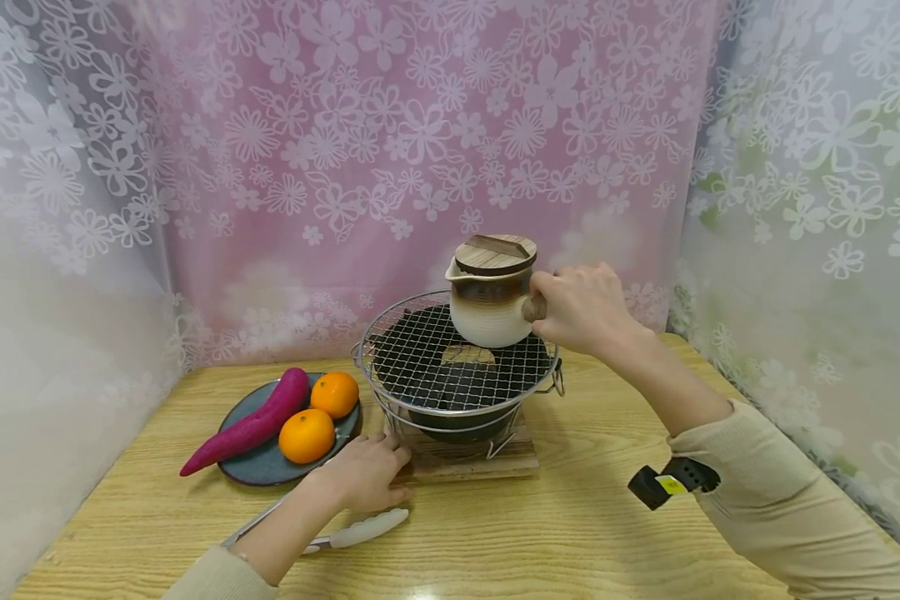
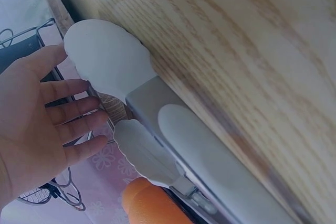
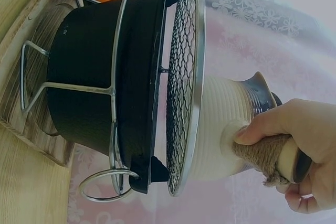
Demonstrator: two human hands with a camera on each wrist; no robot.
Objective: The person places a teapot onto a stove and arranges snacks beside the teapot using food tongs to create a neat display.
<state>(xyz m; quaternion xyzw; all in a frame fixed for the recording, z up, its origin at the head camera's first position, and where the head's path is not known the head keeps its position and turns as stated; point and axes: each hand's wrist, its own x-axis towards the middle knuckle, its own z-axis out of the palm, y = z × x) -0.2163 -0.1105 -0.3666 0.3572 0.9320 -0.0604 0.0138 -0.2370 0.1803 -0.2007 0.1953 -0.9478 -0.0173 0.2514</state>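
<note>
Your left sleeve lay nearest; your left hand was loosely extended beside the tongs, while your right hand grasped the twine-wrapped handle of the lidded pot over the wire mesh

A purple sweet potato and two oranges lie on a plate before floral curtains.

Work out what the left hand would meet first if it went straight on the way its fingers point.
Probably the wooden board under the grill: in the head view, the left hand points toward the board's left end. Depth is unclear, so it may already be touching.
</note>
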